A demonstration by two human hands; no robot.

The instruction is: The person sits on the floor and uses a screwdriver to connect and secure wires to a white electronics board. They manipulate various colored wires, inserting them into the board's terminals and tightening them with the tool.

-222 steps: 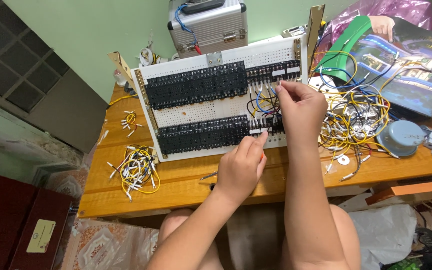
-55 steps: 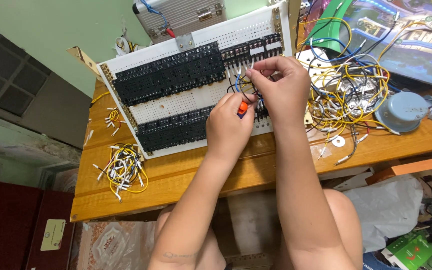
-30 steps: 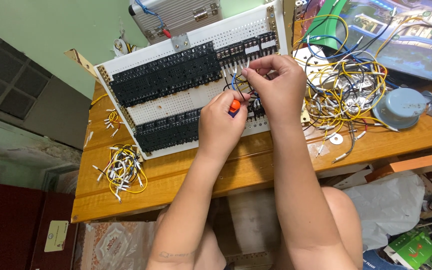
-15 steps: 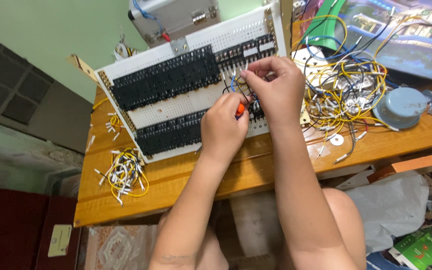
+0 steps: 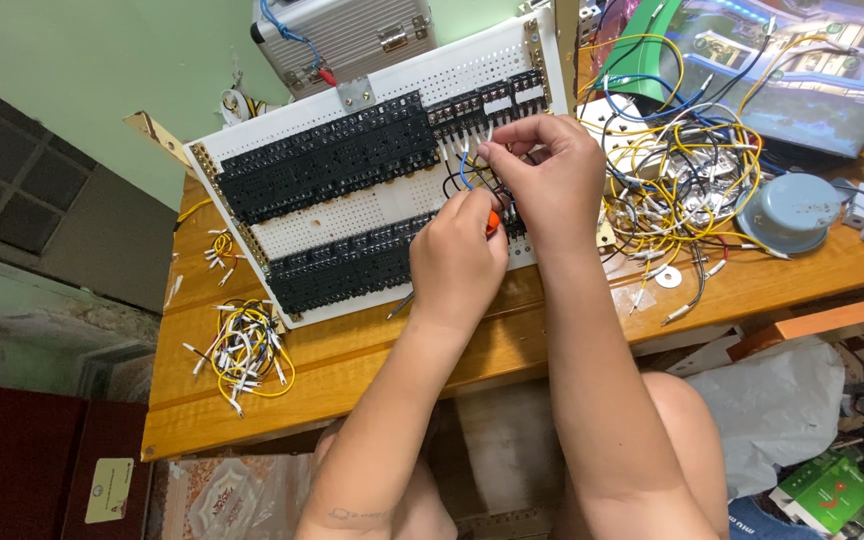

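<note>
The left hand (image 5: 457,260) was clenched around an orange-handled screwdriver (image 5: 492,224), its tip hidden among the terminals, at the centre of the white perforated wiring panel (image 5: 352,205). At about one o'clock from it, the right hand (image 5: 552,180) pinched a short blue wire (image 5: 464,168) between fingertips, apparently steadying the lead at a black terminal block (image 5: 337,160) so the tool could work on it. The panel leaned tilted on the wooden tabletop (image 5: 352,360), facing the person. A small bundle of yellow and white jumper wires (image 5: 242,345) lay at eight o'clock; a larger tangle of wires (image 5: 677,180) and a grey round box (image 5: 790,212) sat at three o'clock, within reach.
</note>
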